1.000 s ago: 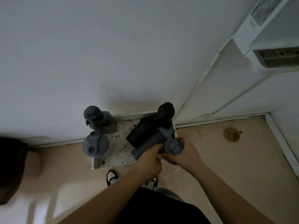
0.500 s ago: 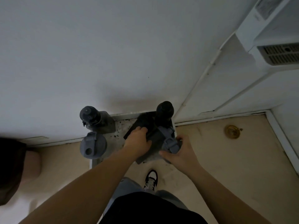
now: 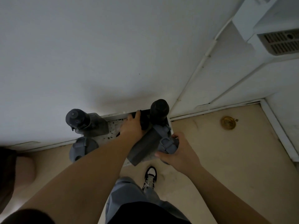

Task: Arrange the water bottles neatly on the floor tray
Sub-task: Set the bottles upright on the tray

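While the right hand (image 3: pixel 179 152) grips the grey bottle (image 3: pixel 155 143), left fingers (image 3: pixel 135 116) have slid onto the black bottle (image 3: pixel 159 110).

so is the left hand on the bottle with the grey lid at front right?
No, the left hand grips the black bottle at the back; the right hand holds the grey-lidded bottle.

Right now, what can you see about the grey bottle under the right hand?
The grey bottle has a dark, boxy, matte body and a lighter grey lid with a strap across it. It leans, lid toward the camera, at the tray's front right. The right hand cups its lid; the left hand reaches past its body to the black bottle behind.
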Available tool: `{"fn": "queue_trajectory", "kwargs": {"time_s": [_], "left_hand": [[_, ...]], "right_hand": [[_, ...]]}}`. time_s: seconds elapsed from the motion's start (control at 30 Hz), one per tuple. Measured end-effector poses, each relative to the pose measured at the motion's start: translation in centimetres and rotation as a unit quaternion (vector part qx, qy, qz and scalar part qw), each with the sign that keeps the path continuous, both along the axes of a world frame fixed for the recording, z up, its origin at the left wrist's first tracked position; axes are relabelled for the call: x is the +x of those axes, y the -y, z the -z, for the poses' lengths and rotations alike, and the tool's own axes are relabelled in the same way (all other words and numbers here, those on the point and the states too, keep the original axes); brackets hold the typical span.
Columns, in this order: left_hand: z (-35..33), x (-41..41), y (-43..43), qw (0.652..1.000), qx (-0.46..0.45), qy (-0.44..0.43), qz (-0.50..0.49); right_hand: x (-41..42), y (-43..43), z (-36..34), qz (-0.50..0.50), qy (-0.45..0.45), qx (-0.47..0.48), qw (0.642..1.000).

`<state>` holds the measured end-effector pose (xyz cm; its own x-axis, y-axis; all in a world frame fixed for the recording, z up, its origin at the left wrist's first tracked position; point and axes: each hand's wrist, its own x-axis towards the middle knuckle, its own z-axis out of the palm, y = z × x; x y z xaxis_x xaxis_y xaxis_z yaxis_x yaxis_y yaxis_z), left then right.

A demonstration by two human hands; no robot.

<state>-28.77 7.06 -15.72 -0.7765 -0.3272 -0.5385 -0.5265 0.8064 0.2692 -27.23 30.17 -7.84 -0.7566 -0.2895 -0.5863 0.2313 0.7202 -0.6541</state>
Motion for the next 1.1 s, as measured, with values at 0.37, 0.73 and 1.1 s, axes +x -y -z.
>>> {"fn": "queue_trajectory", "kwargs": {"time_s": [0.37,0.73,1.1], "left_hand": [[-4.6,2.7,-0.3,0.992,0.025,-0.098,-0.081],[-10.9,10.1,-0.1,0.924,0.118,-0.296,-0.212],[-12.0,15.5,-1.1,0.923,0.084,-0.281,-0.250]], "right_hand": [[-1.9,1.4,-3.6,0.008,-0.099,-0.001,0.995],[-8.8,8.5,-3.8,-0.102,-0.134,0.002,0.986],[-8.3,12.2,-4.3,-0.183,-0.183,0.000,0.966]]}}
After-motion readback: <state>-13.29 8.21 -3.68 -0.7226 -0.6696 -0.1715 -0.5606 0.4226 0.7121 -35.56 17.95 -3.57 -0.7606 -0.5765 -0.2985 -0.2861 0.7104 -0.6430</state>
